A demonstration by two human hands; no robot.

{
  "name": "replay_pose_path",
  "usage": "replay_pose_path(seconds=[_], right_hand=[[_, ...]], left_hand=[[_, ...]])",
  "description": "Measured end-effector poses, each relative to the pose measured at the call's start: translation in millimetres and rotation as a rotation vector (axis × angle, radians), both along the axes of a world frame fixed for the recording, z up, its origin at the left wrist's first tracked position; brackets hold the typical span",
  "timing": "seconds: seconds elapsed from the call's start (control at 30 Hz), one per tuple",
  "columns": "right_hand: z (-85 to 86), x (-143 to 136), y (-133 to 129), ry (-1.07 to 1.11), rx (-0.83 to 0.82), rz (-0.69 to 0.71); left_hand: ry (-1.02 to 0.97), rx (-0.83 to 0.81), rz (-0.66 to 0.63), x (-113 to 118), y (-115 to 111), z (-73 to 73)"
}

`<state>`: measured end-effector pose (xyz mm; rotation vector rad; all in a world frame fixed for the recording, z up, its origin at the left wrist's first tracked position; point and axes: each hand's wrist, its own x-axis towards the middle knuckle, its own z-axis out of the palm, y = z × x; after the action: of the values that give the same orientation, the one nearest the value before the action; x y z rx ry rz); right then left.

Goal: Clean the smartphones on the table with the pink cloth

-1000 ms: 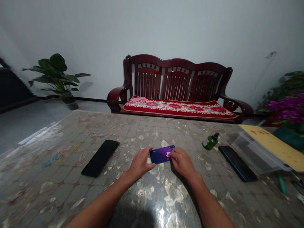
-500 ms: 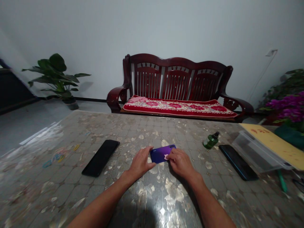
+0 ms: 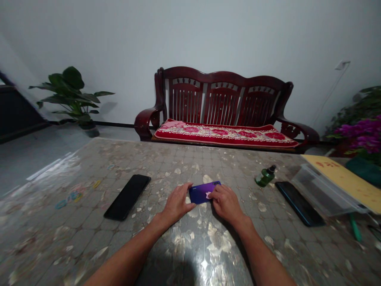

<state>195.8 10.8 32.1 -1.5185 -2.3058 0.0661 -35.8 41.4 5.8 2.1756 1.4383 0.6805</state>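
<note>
A purple-blue phone point(image 3: 200, 194) lies back side up on the patterned table in front of me, its camera strip at the upper right. My left hand point(image 3: 179, 200) holds its left end, thumb at the near edge and fingers at the far edge. Bent over the right end, my right hand point(image 3: 224, 200) pinches a small pale pink piece point(image 3: 207, 195), cloth or paper, against the phone's back. Most of that piece is hidden under the fingers.
Black phones lie at left point(image 3: 127, 197) and right point(image 3: 299, 203). A green spray bottle point(image 3: 264, 176) stands near the right one. Farther right, a clear plastic box point(image 3: 323, 194) carries a yellow sheet point(image 3: 342, 178). Coloured bands point(image 3: 73, 195) lie at left. Behind the table is a wooden bench point(image 3: 220, 103).
</note>
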Motion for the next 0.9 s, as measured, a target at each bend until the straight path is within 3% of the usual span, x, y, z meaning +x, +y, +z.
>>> replay_pose_path(seconds=[0.13,0.4,0.63,0.8,0.9], right_hand=[[-0.2,7.0,4.9,0.026,0.005,-0.152],[-7.6,-30.9,3.1,0.044,0.033,0.084],[-5.0,-28.5,17.9,0.026,0.026,-0.165],[-7.4,-47.3,14.2,0.042,0.036,0.057],[-6.7,-48.0,15.1,0.047,0.032,0.043]], left_hand=[[-0.014,0.007,-0.002,-0.3,0.5,-2.2],[-0.020,0.002,-0.004,0.7,-0.1,-0.6],[0.002,-0.028,0.007,2.4,-1.6,6.5],[0.009,-0.061,0.001,3.0,-0.5,7.8],[0.008,-0.057,0.004,2.9,-0.3,6.6]])
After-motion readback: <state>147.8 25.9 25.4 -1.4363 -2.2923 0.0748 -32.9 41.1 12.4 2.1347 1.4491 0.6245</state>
